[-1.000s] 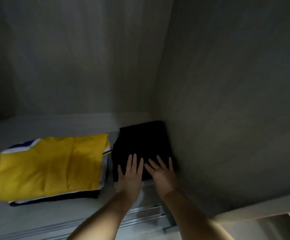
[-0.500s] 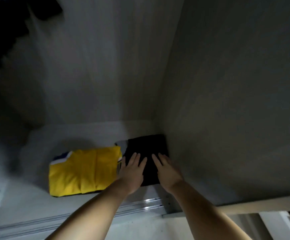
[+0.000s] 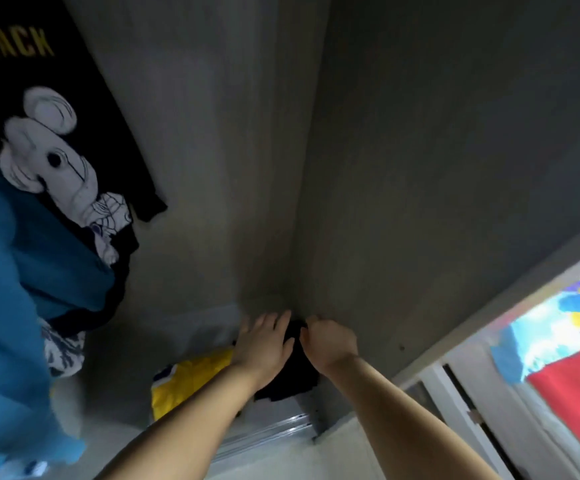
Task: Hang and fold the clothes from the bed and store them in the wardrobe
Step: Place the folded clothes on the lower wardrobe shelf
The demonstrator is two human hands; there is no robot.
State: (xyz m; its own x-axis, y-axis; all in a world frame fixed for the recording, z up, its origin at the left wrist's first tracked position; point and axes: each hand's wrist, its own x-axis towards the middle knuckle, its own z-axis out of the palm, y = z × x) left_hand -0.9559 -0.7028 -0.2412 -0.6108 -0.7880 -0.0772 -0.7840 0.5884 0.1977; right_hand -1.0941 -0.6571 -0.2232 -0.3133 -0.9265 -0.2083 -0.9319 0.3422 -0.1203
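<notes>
A folded black garment (image 3: 290, 379) lies on the wardrobe floor, pushed into the back right corner. My left hand (image 3: 264, 344) rests flat on it with fingers straight. Beside it, my right hand (image 3: 328, 342) sits on the garment's far edge against the side wall, its fingers curled down; a grip on the cloth cannot be made out. A folded yellow shirt (image 3: 188, 381) with a blue and white collar lies just left of the black garment, partly hidden by my left forearm.
Hanging clothes fill the left: a black shirt with a white cartoon print (image 3: 56, 140) and a blue garment (image 3: 8, 271). The wardrobe's sliding-door rail (image 3: 267, 434) runs along the front. A bed with colourful bedding (image 3: 565, 344) shows at right beyond white slats.
My head has risen and turned, bringing the hanging clothes and the bed into view. Both hands have slid deeper toward the corner over the black garment, and the right fingers have curled.
</notes>
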